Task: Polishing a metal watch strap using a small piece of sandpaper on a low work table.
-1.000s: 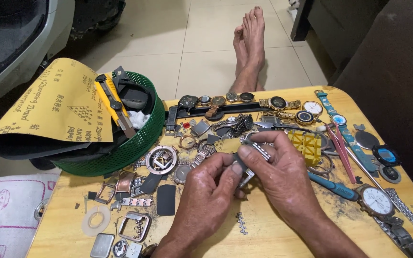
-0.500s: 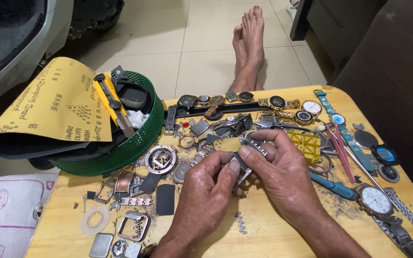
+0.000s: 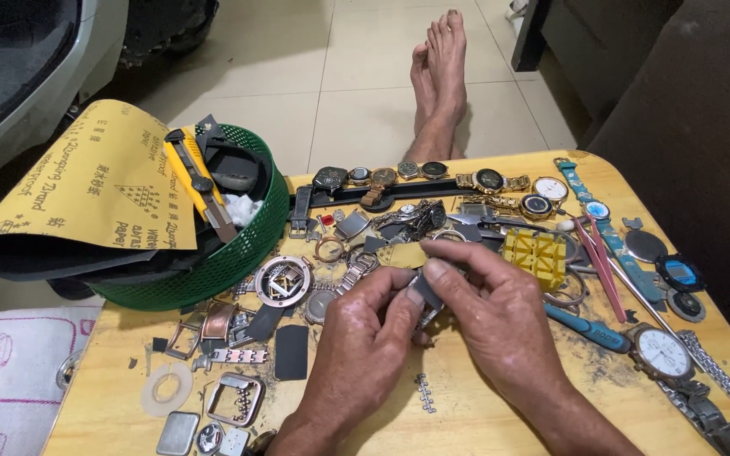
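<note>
Both hands (image 3: 433, 325) lower, watch piece (image 3: 426, 294) pinched.

Bright, even light; sharp focus.

On my left sits a dark green mesh basket (image 3: 247, 253) under a mustard-yellow sandpaper sheet (image 3: 86, 190) with dark print. A bright yellow block (image 3: 536, 253) lies far right, beside pink tweezers (image 3: 595, 257) and a blue-handled tool (image 3: 589, 328). My table (image 3: 483, 422) is pale yellow wood.

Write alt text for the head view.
Both hands, left hand and right hand, pinch a small dark watch part over a wooden table strewn with watches and watch cases. A green basket with a yellow utility knife sits left.
</note>
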